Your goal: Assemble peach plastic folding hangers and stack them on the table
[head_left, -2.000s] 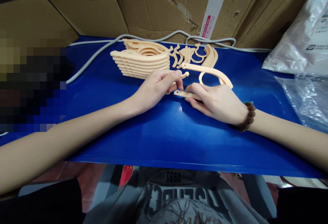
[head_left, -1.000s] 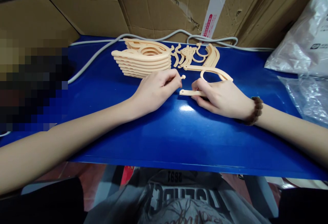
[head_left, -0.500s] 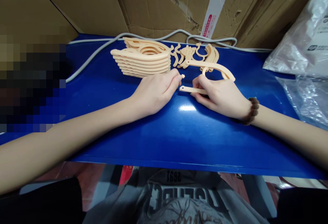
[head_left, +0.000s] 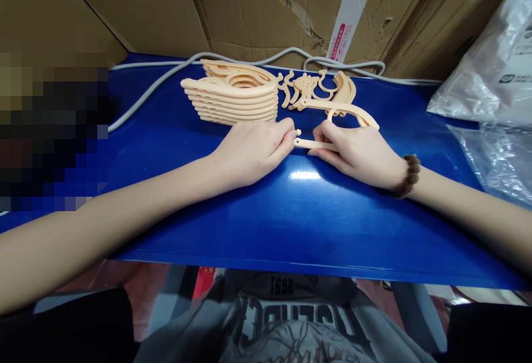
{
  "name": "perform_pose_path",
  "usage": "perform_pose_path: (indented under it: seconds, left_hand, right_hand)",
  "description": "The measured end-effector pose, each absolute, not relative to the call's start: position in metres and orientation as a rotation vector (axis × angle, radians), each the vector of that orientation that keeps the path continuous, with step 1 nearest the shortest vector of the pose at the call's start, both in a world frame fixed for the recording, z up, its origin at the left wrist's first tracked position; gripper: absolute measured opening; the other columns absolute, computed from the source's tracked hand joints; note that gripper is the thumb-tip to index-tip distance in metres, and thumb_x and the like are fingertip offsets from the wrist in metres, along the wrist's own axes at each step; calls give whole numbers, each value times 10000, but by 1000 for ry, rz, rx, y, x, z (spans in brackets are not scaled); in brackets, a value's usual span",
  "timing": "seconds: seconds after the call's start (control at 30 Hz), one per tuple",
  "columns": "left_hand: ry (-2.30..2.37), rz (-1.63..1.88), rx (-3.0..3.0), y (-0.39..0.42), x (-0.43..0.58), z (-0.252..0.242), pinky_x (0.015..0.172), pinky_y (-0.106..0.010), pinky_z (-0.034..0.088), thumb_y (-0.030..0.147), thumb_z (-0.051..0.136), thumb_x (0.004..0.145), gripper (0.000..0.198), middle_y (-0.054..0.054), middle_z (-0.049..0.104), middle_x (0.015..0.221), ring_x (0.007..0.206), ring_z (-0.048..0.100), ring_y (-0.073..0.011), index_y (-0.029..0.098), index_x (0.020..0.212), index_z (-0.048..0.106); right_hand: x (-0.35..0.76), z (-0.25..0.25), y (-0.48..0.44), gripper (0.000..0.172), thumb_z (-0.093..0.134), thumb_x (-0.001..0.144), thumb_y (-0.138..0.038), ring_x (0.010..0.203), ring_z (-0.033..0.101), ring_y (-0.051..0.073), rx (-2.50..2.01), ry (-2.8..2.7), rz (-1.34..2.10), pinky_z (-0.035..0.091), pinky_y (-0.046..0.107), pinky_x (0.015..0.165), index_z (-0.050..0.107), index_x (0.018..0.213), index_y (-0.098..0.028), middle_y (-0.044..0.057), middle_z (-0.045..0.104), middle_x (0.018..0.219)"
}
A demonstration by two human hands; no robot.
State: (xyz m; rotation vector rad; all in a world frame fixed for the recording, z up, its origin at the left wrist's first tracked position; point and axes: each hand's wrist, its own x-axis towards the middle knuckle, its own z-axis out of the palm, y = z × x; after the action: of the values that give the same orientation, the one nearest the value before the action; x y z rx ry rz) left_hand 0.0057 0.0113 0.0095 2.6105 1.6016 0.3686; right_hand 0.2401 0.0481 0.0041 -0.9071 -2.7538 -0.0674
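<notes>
Hanger arm (head_left: pixel 312 144) in right hand (head_left: pixel 359 152)

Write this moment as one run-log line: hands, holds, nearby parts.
left hand: pinches small peach piece | right hand: holds flat arm on blue table | piece: close to arm's end | behind: stack of hanger parts

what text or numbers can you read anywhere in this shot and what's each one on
"2691": on the grey shirt, as it shows, upside down to the camera.
Big letters below it on the shirt: creased, not legible.
Red print on the white tape across the cardboard box: too small to read.
Dark label on the plastic bag: blurred.
Black print on the left cardboard box: cut off.
</notes>
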Motion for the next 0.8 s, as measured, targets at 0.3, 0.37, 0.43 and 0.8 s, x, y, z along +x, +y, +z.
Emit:
perform_pose_path:
  seconds: [0.3,0.37,0.43,0.8]
  left_hand:
    - [1625,261,2642,10,8,12,558,-324,227,341,332,1037,365,-73,693,758,649,611,-225,179,965,651]
    - [1624,254,2662,10,8,12,562,-324,233,332,333,1039,363,-72,697,759,649,611,-222,180,956,652]
    - [1620,230,2683,10,9,13,562,-325,235,322,334,1043,360,-71,700,757,644,609,-220,179,959,653]
    - [1507,156,2759,10,3,17,552,-322,256,393,379,1070,345,-68,696,774,656,643,-233,162,1048,633]
  right_hand:
    - [241,2,46,346,415,1077,-435,614,565,170,-906,-2753,-146,305,279,592,601,1049,-144,57,668,768]
    - [241,2,45,346,407,1081,-430,629,580,170,-902,-2750,-131,306,279,593,601,1059,-145,62,681,786]
    - [241,2,45,341,408,1082,-427,638,595,172,-885,-2737,-122,310,279,592,600,1063,-146,63,693,795]
    - [242,1,46,331,410,1089,-426,636,615,161,-790,-2684,-101,344,272,587,591,1043,-152,49,699,784]
